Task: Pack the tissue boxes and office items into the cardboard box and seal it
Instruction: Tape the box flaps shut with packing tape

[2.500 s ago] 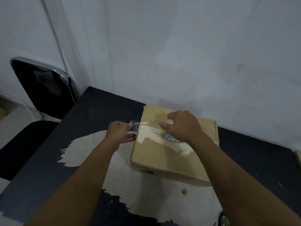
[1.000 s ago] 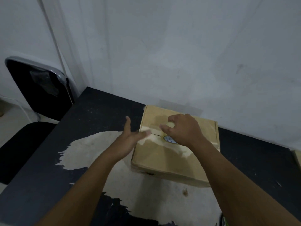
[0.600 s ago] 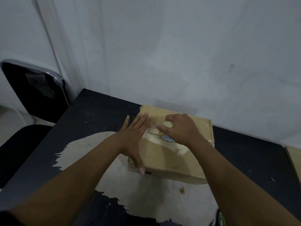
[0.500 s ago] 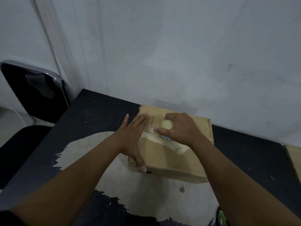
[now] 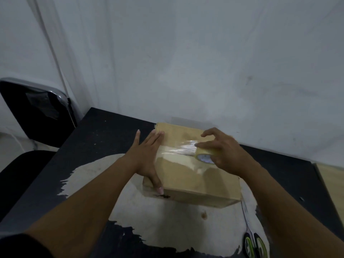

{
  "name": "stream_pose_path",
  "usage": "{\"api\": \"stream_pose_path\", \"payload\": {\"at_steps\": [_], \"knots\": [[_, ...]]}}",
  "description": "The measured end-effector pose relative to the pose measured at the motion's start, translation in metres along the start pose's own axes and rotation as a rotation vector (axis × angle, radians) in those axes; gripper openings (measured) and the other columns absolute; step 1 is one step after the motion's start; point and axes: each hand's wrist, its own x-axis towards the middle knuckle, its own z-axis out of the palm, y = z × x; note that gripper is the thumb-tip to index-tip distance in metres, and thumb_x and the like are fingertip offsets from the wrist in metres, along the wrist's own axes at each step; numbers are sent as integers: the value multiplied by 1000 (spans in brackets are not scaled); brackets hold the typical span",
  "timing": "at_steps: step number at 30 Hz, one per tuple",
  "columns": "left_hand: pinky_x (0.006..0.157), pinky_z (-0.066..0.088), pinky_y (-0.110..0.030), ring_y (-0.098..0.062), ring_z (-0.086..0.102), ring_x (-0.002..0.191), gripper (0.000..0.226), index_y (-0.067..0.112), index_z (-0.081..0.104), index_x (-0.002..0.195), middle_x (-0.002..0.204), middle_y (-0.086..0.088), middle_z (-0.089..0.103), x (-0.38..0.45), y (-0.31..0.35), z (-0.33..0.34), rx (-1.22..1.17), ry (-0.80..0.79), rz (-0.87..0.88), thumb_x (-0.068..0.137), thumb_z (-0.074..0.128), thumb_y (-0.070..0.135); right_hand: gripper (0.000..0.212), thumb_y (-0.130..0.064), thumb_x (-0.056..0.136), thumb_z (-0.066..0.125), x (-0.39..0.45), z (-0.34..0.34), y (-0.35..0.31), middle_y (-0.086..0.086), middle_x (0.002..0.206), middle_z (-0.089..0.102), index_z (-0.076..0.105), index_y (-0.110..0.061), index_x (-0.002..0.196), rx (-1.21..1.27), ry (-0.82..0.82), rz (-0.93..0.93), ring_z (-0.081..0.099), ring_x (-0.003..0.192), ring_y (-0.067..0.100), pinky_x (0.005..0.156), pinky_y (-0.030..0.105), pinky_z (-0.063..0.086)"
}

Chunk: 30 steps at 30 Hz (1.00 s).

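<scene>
Looking down from the head camera, the closed cardboard box [image 5: 191,175] sat on the worn black table [image 5: 104,131] near the white wall [image 5: 204,53]. The left hand [image 5: 147,157] lay flat against the box's left end, fingers straight, thumb down its side. The right hand [image 5: 223,153] gripped a tape roll [image 5: 204,154] on the lid, a clear strip of tape [image 5: 184,146] covering the seam. The print inside the roll's core was too blurred to read. Scissors [image 5: 253,243] were cut off at the bottom edge, and a black chair [image 5: 35,112] at the left edge.
</scene>
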Motion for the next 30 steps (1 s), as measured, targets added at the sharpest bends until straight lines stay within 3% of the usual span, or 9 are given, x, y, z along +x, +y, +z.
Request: {"api": "stream_pose_path", "payload": {"at_steps": [4, 9, 15, 23, 26, 30], "knots": [[113, -28, -64, -19, -37, 148, 180, 19, -34, 154, 166, 1, -31, -2, 3, -5, 18, -9, -12, 30, 71, 96, 57, -6, 77, 81, -26, -6, 22, -11, 139, 47, 70, -35, 124, -37, -36, 33, 55, 105, 9, 87, 32, 54], [114, -23, -67, -20, -32, 151, 181, 19, -33, 154, 168, 0, -27, -5, 5, -5, 18, -26, -45, 27, 70, 96, 46, -20, 84, 79, -29, -7, 33, -13, 143, 48, 70, -37, 126, -80, -46, -7, 50, 122, 12, 96, 32, 49], [113, -24, -68, -22, -30, 152, 180, 19, -29, 156, 169, -1, -24, -5, 6, -8, 17, -31, -65, 28, 73, 93, 73, 8, 63, 83, -48, -15, 63, 2, 143, 56, 71, -30, 124, -232, -47, -62, 57, 99, 24, 79, 30, 47], [110, -24, -73, -37, -37, 147, 182, 34, -51, 140, 167, -10, -29, 6, 37, -19, 129, -5, -21, 29, 86, 81, 69, 3, 70, 81, -49, -5, 70, 1, 140, 57, 69, -35, 126, -200, 1, -51, 58, 102, 26, 83, 36, 48], [113, -20, -71, -34, -38, 147, 181, 39, -53, 137, 166, -7, -32, 14, 48, -17, 64, 6, 55, 31, 90, 76, 68, 1, 71, 82, -48, -2, 70, -2, 139, 57, 68, -38, 126, -175, 8, -29, 56, 100, 22, 82, 34, 45], [117, -17, -69, -30, -28, 152, 180, 43, -51, 137, 170, -3, -22, 22, 51, -17, 12, -20, 90, 31, 91, 75, 67, 1, 73, 82, -52, -3, 69, -3, 139, 57, 69, -38, 125, -143, 12, -11, 54, 100, 20, 83, 33, 44]]}}
